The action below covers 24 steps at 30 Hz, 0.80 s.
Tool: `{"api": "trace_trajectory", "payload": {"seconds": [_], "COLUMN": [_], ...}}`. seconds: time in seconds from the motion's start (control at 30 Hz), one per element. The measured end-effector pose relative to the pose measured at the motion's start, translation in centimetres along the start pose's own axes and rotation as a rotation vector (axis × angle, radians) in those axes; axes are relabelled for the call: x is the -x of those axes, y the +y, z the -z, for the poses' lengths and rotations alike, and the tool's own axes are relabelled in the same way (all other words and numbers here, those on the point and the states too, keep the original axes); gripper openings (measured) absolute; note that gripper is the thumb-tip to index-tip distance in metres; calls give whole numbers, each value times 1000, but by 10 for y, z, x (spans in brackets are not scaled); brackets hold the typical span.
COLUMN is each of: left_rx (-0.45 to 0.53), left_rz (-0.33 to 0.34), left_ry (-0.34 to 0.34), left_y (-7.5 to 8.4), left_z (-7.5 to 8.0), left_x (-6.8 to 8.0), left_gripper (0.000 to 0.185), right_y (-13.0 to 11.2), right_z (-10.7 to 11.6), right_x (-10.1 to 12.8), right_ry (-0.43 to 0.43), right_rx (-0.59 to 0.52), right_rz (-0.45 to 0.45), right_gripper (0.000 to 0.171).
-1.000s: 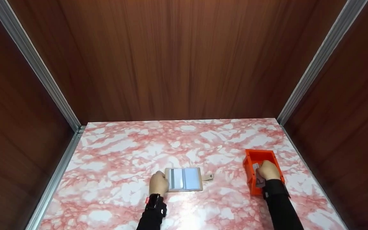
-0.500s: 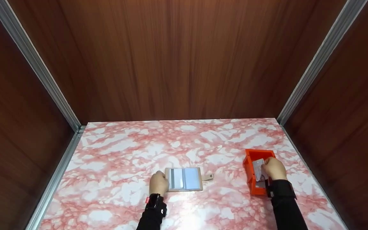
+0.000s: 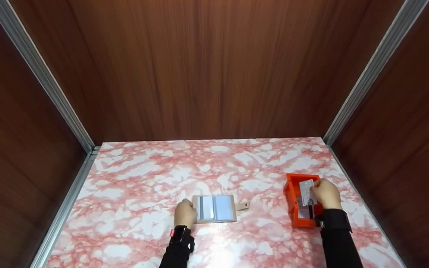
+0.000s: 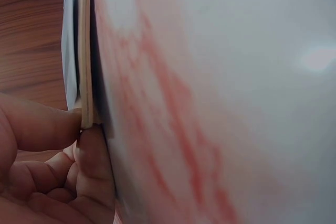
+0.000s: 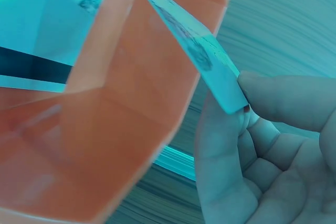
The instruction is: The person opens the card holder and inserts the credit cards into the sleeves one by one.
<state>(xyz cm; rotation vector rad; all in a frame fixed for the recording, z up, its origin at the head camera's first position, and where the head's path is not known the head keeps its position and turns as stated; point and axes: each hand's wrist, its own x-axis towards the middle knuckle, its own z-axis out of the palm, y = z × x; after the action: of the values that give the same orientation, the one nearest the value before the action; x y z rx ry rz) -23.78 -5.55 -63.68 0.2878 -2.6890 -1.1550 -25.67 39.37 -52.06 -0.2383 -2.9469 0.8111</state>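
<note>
My left hand (image 3: 185, 213) pinches the left edge of an open card holder (image 3: 196, 219) with clear plastic sleeves (image 3: 223, 207). In the left wrist view, thumb and finger grip the edge of its tan cover (image 4: 86, 66). A strap with a snap button (image 3: 242, 206) sticks out on its right side. At the right, my right hand (image 3: 326, 193) holds a pale card (image 3: 306, 192) by its edge over an orange bin (image 3: 304, 223). The right wrist view shows this card (image 5: 194, 45) between thumb and finger. More cards (image 5: 47, 24) lie inside the bin.
The table top (image 3: 143, 175) has a red and white marbled pattern. Dark wood panels (image 3: 207, 74) stand behind and at both sides, with grey metal rails (image 3: 374, 70) at the corners. A bright light reflection falls on the table below the card holder.
My right hand has risen out of the orange bin and shifted right, bringing the pale card up with it. My left hand and the card holder have stayed in place.
</note>
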Motion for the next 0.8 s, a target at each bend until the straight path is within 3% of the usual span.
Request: {"api": "trace_trajectory", "payload": {"seconds": [0.3,0.8], "left_rx": [-5,-12], "left_rz": [-22,-27], "left_ry": [7,14], "left_y": [-2,-1], "left_z": [-1,-1], "left_x": [1,-1], "left_gripper": [7,5], "right_y": [-11,-39], "right_z": [7,5], "right_x": [3,1], "right_ry": [140,165], "right_rx": [-9,-66], "right_rz": [45,90], "right_gripper": [8,13]}}
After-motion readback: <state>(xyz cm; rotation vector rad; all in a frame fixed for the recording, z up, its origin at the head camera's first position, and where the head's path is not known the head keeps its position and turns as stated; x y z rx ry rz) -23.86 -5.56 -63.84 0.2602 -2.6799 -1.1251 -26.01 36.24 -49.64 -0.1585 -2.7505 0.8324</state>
